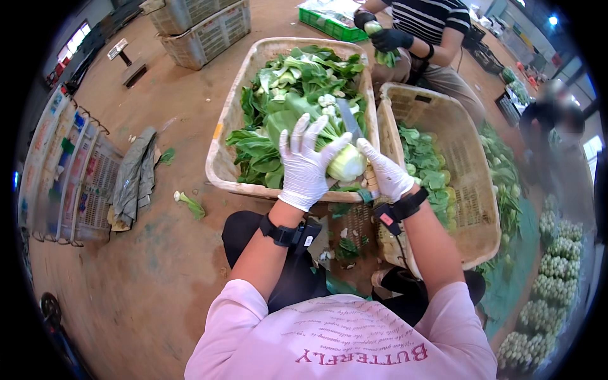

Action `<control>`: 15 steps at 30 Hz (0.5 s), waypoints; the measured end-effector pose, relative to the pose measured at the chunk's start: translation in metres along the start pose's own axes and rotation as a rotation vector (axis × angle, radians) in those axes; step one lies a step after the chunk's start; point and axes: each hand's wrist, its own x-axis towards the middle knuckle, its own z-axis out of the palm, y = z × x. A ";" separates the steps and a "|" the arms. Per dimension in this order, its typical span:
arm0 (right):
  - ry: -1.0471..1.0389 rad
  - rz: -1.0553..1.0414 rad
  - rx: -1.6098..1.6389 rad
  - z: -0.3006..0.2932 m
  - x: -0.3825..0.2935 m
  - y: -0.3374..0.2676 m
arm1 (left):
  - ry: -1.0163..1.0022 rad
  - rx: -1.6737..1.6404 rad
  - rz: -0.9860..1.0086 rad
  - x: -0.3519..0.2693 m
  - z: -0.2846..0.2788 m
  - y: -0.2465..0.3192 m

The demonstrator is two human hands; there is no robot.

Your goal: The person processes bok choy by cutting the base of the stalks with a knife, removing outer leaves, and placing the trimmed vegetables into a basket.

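Note:
In a white glove, my left hand (304, 168) grips a head of bok choy (347, 164), its pale cut base towards me and its leaves pointing away. My right hand (387, 171), also gloved, holds a knife whose steel blade (349, 118) points away from me alongside the bok choy. Most of the knife's handle is hidden by the hand. Both hands are over the near right part of a worn plastic crate (219, 156), which is heaped with loose green leaves (308, 71) and pale trimmings.
To the right, a second crate (468, 156) contains bok choy (425, 166) along its left side. Across from me, a person in black gloves (389, 40) holds another bok choy. More greens (503, 175) lie beyond the second crate; stacked crates (204, 38) stand far left.

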 end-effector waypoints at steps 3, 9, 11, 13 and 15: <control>0.073 -0.111 0.119 -0.023 0.002 0.029 | -0.004 0.167 0.000 0.004 0.006 0.021; 0.240 -0.556 0.113 -0.024 0.014 0.054 | -0.017 -0.982 -0.587 -0.010 0.016 0.021; 0.324 -0.695 0.065 0.000 0.018 0.061 | -0.048 -1.148 -0.830 -0.013 0.036 0.027; 0.362 -0.681 0.109 0.004 0.018 0.066 | 0.040 -0.814 -0.552 -0.013 0.044 0.022; 0.340 -0.511 0.254 -0.004 0.021 0.074 | 0.099 -0.757 -0.542 -0.013 0.044 0.024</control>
